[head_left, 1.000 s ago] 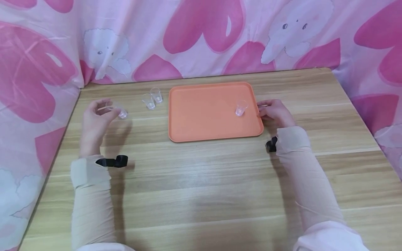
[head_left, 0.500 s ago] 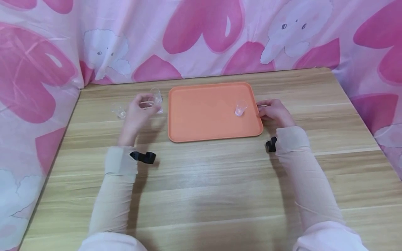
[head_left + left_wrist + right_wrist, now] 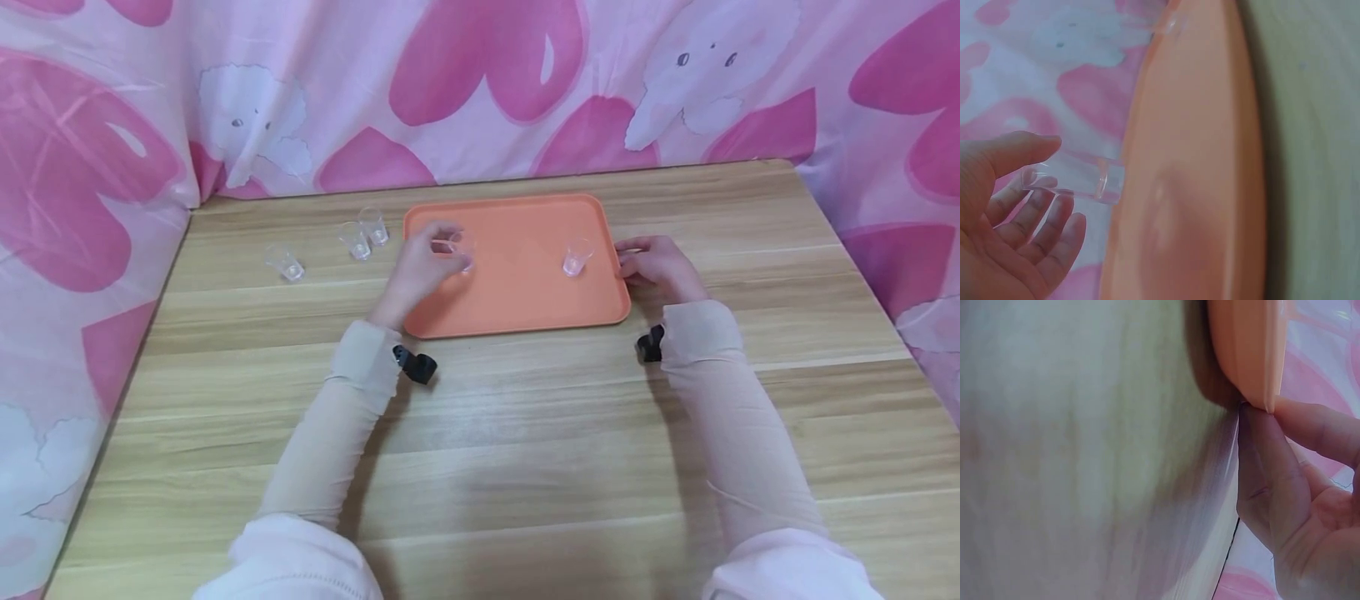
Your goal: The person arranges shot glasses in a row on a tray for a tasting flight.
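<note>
My left hand [image 3: 426,265] holds a small clear shot glass [image 3: 1107,181] between the thumb and fingers, over the left part of the orange tray [image 3: 517,312]. In the left wrist view the glass base points at the tray surface. Another clear shot glass [image 3: 575,258] stands on the right part of the tray. My right hand [image 3: 658,265] pinches the tray's right rim, thumb and fingertips meeting at the edge in the right wrist view.
Two clear shot glasses [image 3: 356,242] stand close together on the wooden table [image 3: 480,450], left of the tray. A further glass [image 3: 287,263] stands farther left. A pink patterned curtain [image 3: 300,100] hangs behind the table and along its sides.
My left hand has moved right from the table's left part, past the pair of glasses, to over the tray with the shot glass. The right hand stays at the tray rim.
</note>
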`<move>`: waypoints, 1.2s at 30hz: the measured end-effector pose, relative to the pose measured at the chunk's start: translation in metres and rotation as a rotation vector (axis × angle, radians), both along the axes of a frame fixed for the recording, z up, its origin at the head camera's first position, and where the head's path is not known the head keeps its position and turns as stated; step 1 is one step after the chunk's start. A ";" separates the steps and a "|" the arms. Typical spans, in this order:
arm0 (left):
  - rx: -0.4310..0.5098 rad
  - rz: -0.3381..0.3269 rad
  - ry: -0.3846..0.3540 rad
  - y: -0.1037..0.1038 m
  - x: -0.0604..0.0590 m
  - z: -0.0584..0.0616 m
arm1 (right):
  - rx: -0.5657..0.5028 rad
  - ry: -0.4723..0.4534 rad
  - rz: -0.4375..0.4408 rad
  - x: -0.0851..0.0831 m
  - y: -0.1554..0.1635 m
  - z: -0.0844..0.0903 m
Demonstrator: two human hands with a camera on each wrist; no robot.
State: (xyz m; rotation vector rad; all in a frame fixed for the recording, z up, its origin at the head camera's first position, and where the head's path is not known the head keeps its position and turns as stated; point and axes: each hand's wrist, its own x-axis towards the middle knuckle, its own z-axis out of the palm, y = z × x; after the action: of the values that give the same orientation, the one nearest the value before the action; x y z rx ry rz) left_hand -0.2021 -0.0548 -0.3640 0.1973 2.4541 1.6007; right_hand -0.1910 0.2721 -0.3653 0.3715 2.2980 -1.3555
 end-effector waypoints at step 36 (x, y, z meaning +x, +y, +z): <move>0.069 -0.087 -0.046 0.101 0.001 -0.020 | 0.044 -0.023 0.029 -0.004 0.001 0.000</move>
State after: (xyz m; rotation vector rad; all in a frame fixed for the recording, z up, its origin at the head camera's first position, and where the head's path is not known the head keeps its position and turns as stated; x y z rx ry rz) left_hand -0.2012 0.0459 -0.3845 0.2700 2.3252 1.6354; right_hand -0.1952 0.2731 -0.3649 0.3649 2.3084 -1.2823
